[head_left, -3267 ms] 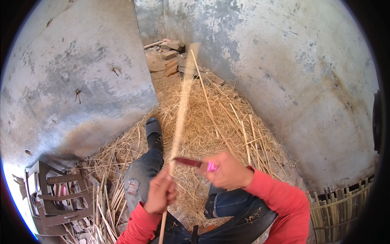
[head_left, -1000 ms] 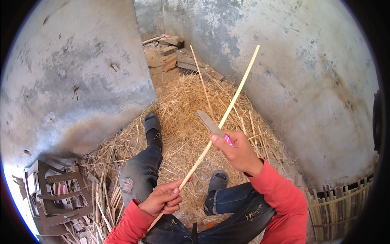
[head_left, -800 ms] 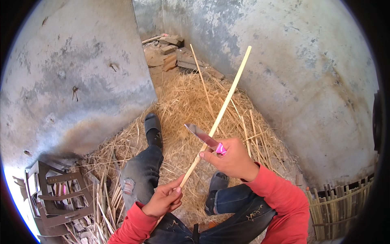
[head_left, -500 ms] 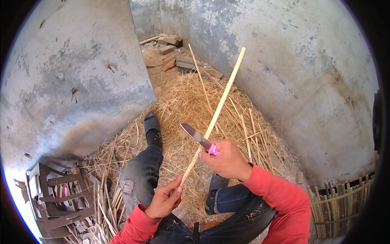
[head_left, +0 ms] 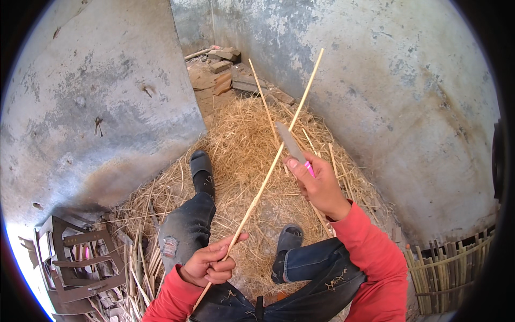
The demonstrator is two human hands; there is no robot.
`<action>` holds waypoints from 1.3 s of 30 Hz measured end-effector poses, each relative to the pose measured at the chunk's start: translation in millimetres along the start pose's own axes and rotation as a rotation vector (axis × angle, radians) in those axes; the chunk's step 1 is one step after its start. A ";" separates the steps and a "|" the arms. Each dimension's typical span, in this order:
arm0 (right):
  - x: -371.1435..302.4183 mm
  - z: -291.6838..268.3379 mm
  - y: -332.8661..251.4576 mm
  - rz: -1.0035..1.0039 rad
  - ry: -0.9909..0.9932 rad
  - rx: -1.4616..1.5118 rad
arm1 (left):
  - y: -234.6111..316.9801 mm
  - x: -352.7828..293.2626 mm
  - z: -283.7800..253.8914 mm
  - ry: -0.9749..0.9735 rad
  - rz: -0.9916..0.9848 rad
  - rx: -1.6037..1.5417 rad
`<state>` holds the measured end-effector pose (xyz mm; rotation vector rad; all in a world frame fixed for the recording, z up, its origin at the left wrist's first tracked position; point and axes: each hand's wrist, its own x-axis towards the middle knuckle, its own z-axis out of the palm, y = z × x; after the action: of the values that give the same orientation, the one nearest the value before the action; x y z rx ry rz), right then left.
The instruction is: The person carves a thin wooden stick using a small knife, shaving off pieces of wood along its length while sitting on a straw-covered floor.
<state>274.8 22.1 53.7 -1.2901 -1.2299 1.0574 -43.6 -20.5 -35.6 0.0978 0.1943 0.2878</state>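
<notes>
We judged the paring to be well under way: the pale strip already looked slim and fairly even along its visible length, running from the lower edge, left of centre, up toward the upper middle of the frame. Our left hand, low and left of centre, was curled snugly around its lower part, while our right hand, right of centre, was closed around the pink handle of the knife. The blade crossed the strip above the thumb; whether its edge touched the wood we could not tell. The broad heap of shavings in the middle of the frame suggested that a good deal of cutting was done, though we could not say how much of it came from this strip. How much paring was left on it was equally unclear, since its surface was too small to read for rough patches. A thin stick leaned out of the heap at upper centre, and more loose strips lay at lower left; we could not tell whether they were finished or untouched. As for brands, labels or writing, we found none we could read, and any mark on the handle was too small to make out.
</notes>
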 end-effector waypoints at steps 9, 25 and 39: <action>-2.5 -3.5 -1.5 0.080 -0.021 0.110 | -6.1 7.8 5.3 0.032 -0.131 0.084; -6.6 4.0 3.2 0.039 -0.055 0.090 | -9.8 10.9 21.6 0.099 0.009 0.374; 5.8 -2.8 7.8 -0.245 0.149 -0.370 | -15.4 6.6 17.7 0.228 0.146 0.484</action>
<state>278.8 27.9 46.5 -1.4221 -1.4700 0.5646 -29.6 -34.5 -21.3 0.5613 0.4822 0.3934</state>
